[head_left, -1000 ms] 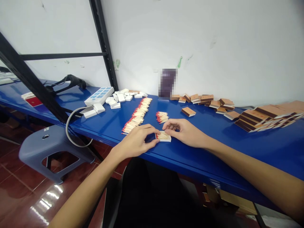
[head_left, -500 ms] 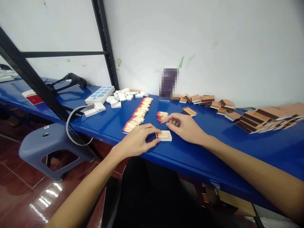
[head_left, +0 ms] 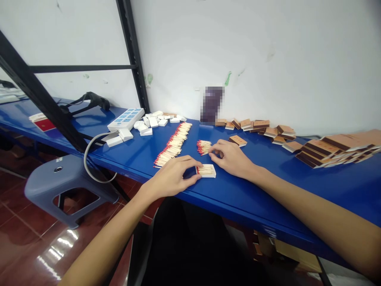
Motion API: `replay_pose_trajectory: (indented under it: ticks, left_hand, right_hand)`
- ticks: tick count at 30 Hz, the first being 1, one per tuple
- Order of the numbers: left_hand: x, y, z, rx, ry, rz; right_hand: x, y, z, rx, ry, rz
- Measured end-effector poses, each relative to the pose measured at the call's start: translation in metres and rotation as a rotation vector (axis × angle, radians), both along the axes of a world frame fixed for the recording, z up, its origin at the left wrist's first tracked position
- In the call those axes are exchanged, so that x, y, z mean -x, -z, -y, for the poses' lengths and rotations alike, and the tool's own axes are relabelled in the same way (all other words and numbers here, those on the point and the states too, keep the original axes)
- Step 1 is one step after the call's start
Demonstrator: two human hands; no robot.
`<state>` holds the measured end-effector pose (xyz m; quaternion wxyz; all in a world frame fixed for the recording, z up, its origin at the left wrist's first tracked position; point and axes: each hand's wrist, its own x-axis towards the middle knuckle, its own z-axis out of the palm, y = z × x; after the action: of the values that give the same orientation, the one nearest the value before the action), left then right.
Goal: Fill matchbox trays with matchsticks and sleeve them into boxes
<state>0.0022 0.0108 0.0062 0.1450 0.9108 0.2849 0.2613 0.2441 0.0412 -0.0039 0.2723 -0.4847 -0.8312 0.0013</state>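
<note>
My left hand (head_left: pixel 176 174) grips a white matchbox tray (head_left: pixel 212 174) near the table's front edge, thumb on the near side and fingers on the far side. Red-tipped matches (head_left: pixel 205 170) lie inside the tray. Just behind it, a small pile of matches (head_left: pixel 203 147) rests on the blue table. At the right end of that pile is my right hand (head_left: pixel 230 157), its thumb and fingertips drawn together; whatever is between them is too small to make out. A long row of matches (head_left: pixel 174 143) stretches behind my left hand.
White empty-looking trays (head_left: pixel 153 120) are scattered at the back left beside a white power strip (head_left: pixel 126 119). Brown matchbox sleeves (head_left: pixel 257 125) line the wall, with a larger stack (head_left: pixel 336 147) at the right. One sleeve (head_left: pixel 237 140) lies behind my right hand. A black shelf post (head_left: pixel 133 55) stands left.
My right hand has shifted very slightly, its fingers still at the end of the small match pile. My left hand and the tray have stayed in place.
</note>
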Motion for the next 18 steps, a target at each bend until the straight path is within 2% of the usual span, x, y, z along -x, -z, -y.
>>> replay_pose_trajectory:
  ticks: [9,18]
  left_hand:
    - [-0.0003,-0.0036,0.0019,0.012,-0.007,-0.01]
    - [0.0007,-0.0004,0.0003,0.005,-0.006,-0.001]
  right_hand:
    - [-0.0019,0.0018,-0.0001,-0.02,-0.008,0.006]
    - [-0.0012,0.001,0.0006,0.001,-0.033,-0.001]
